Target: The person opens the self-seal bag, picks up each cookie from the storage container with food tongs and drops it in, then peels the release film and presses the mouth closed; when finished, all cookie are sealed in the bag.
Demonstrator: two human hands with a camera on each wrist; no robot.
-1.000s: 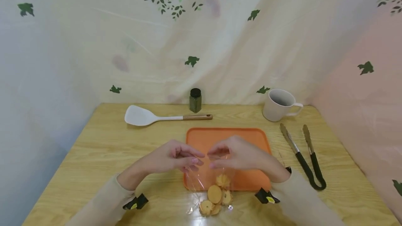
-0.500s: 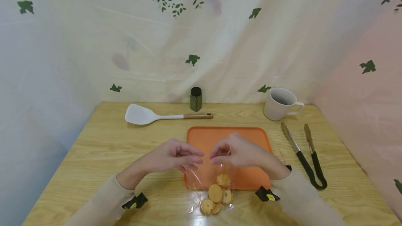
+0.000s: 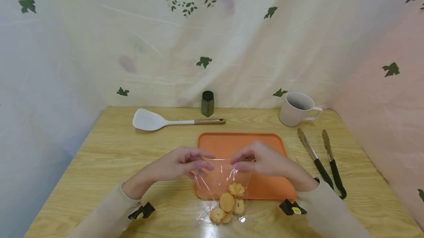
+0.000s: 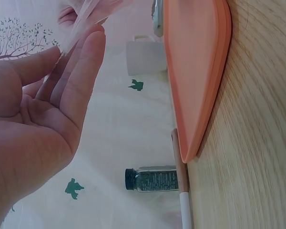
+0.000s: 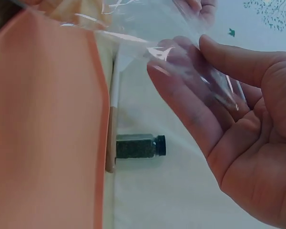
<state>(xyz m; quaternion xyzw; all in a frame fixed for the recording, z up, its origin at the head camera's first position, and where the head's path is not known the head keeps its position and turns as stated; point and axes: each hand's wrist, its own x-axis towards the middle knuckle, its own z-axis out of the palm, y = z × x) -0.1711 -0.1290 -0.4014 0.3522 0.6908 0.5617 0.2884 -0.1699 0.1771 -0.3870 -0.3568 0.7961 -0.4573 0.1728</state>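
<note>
A clear plastic bag (image 3: 212, 190) with several round and flower-shaped cookies (image 3: 227, 202) in its lower part hangs between my two hands. My left hand (image 3: 182, 164) pinches its top left corner between thumb and fingers. On the other side my right hand (image 3: 261, 160) pinches the top right of the bag, and the upper edge runs taut from hand to hand. In the right wrist view the film (image 5: 128, 28) passes between thumb and fingers and lies over the palm. The left wrist view shows a fold of the plastic (image 4: 86, 16) at the fingertips.
Behind the bag lies an orange tray (image 3: 238, 138) on the wooden table (image 3: 109, 164). A white spatula (image 3: 149, 120), a dark-capped jar (image 3: 207, 105) and a grey mug (image 3: 294, 109) are along the back. Tongs (image 3: 318, 160) lie at the right.
My right hand has moved to the right, away from the left hand, and the bag's top edge is now stretched between them. The left hand has stayed nearly still.
</note>
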